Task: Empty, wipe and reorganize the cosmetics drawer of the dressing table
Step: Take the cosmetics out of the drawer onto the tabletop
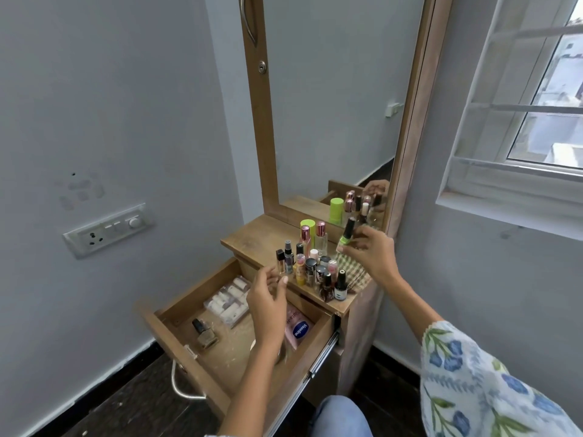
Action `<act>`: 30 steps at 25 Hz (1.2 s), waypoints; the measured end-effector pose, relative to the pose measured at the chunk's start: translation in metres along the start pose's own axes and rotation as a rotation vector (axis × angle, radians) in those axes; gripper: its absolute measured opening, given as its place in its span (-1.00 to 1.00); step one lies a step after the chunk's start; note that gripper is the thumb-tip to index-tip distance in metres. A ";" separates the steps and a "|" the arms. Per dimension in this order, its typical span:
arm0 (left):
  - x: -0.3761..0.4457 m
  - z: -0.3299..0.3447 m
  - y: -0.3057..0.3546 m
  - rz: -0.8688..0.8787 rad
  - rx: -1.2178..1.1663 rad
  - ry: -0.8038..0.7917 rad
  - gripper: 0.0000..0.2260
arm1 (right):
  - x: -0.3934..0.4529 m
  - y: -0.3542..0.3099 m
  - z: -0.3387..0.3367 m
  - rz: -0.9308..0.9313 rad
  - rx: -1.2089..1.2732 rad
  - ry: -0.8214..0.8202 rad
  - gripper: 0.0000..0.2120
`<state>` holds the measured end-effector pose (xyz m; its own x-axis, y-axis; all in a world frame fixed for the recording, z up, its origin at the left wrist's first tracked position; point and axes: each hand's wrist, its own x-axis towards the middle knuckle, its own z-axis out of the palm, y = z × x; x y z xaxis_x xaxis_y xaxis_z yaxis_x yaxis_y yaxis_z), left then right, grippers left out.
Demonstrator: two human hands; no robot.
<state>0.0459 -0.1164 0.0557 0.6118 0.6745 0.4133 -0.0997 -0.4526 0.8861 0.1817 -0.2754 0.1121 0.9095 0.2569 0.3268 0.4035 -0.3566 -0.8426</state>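
The wooden drawer (176, 334) of the dressing table is pulled out. Inside lie a dark-capped nail polish bottle (204, 334), a clear pack of white items (227, 302) and a pink Vaseline tube (298, 329). On the tabletop (252, 236) stand several small bottles (310, 269), among them a green-capped one (308, 227). My right hand (369, 252) holds a green nail polish bottle with a black cap (346, 236) above the tabletop's right end. My left hand (268, 302) hovers over the drawer, fingers apart and holding nothing.
A checked cloth (356, 274) lies on the tabletop under my right hand. The mirror (331, 105) rises behind the bottles. A switch panel (108, 230) is on the left wall, a window (536, 105) to the right. My knee (340, 417) is below the drawer.
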 end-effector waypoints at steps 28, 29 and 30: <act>0.014 -0.069 -0.019 0.007 0.174 -0.053 -0.75 | -0.007 -0.033 0.029 -0.089 -0.182 0.032 -0.83; 0.018 -0.083 -0.025 -0.004 0.185 -0.045 -0.76 | -0.018 -0.045 0.037 -0.186 -0.184 0.038 -0.84; 0.021 -0.097 -0.029 -0.023 0.195 -0.040 -0.77 | -0.030 -0.054 0.049 -0.293 -0.190 0.023 -0.85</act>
<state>-0.0140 -0.0322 0.0588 0.6429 0.6642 0.3815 0.0661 -0.5443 0.8363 0.1276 -0.2200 0.1268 0.7534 0.3537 0.5544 0.6573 -0.4322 -0.6174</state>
